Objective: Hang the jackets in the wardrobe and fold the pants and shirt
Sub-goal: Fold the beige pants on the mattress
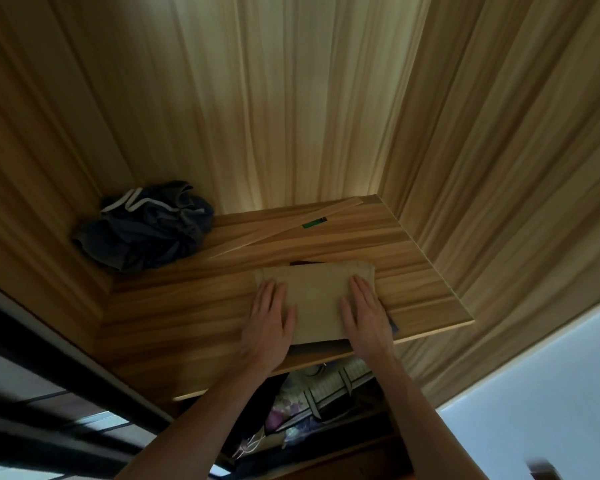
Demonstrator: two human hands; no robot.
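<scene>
A folded tan garment [317, 296] lies flat on the wooden wardrobe shelf [187, 306], close to its front edge. My left hand [269, 318] rests palm down on the garment's left side, fingers spread. My right hand [366, 315] lies flat on its right side, fingers together. Both hands press on top of the fabric and grip nothing. A dark edge of something shows under the garment at its far side and by my right hand; I cannot tell what it is.
A crumpled dark blue garment with white stripes [146, 226] sits in the shelf's back left corner. A thin wooden strip [291, 226] and a small green item [314, 222] lie at the back. Patterned fabrics [312, 400] fill the compartment below.
</scene>
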